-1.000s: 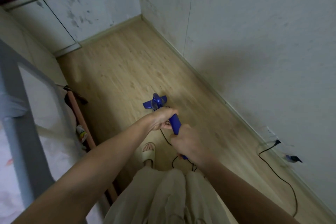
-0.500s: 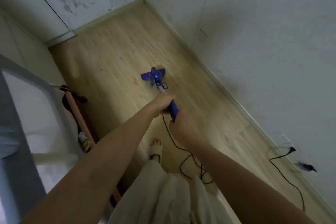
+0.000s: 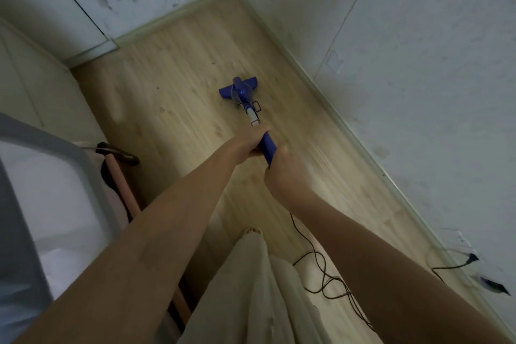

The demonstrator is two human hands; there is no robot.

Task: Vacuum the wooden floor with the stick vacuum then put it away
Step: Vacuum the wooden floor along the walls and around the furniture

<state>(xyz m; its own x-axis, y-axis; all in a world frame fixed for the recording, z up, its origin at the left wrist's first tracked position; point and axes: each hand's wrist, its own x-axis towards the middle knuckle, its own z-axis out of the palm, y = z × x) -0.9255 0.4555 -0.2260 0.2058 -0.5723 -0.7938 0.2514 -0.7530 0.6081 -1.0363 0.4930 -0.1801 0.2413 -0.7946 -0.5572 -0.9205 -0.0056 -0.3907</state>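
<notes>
Blue stick vacuum (image 3: pixel 242 92) on the wooden floor (image 3: pixel 178 70), long axis running from the hands up and away toward the far corner, head leading, left hand (image 3: pixel 252 140) gripping the handle above, right hand (image 3: pixel 284 173) gripping below, black cord (image 3: pixel 321 268) trailing by the right wall (image 3: pixel 418 64).

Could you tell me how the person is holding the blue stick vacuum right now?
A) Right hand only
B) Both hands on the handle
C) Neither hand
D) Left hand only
B: the left hand and right hand both grip the handle of the stick vacuum.
</notes>
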